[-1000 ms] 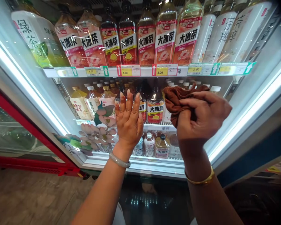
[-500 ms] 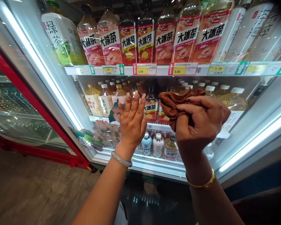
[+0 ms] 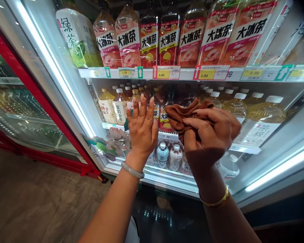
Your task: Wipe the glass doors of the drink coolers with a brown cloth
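My right hand [image 3: 212, 130] grips a crumpled brown cloth [image 3: 179, 116], which sticks out past the fingers on the left. To its left, my left hand [image 3: 143, 130] is raised palm forward, fingers stretched up and slightly spread, holding nothing. It looks laid against the fridge's clear glass front, though the contact itself is hard to make out. Beside the left hand, a lotus-flower decal [image 3: 115, 141] appears on the glass. Behind both hands stand shelved drink bottles, among them iced tea bottles [image 3: 166, 118] partly covered by the cloth.
Large tea bottles [image 3: 128, 40] line the upper shelf, above a price-tag strip [image 3: 164, 72]. Small bottles [image 3: 162, 155] stand on the bottom shelf. A red-framed fridge door [image 3: 48, 111] is at left, over a grey floor [image 3: 40, 199]. A light strip [image 3: 281, 172] runs down the right.
The view has shifted, so the shelves sit further right in the picture. The right hand and cloth have moved left across the bottles, closer to the left hand, which stays flat and open.
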The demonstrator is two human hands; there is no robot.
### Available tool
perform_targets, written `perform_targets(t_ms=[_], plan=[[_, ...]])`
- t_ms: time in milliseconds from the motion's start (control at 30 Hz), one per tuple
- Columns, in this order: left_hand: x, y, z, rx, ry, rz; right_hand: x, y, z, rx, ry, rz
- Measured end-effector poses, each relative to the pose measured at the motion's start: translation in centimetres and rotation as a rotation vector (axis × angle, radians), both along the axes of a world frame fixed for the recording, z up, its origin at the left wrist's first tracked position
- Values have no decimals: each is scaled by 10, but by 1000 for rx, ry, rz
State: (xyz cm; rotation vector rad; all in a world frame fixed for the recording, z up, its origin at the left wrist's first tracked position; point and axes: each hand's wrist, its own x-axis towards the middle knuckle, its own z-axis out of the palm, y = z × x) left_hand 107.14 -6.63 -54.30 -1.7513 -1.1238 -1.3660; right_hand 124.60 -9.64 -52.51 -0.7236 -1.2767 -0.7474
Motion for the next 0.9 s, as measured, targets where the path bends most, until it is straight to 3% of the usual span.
perform_targets(t_ms=[267, 500, 733, 900], plan=[[-16, 7, -7, 57, 76, -20, -28, -5, -14, -84, -250, 12], [-10, 5, -7, 51, 30, -22, 10, 0, 7, 19, 42, -5], [-2, 3, -7, 61, 8, -30, -31, -1, -17, -24, -204, 6], [-5, 2, -6, 39, 6, -31, -1, 0, 0, 25, -54, 39]])
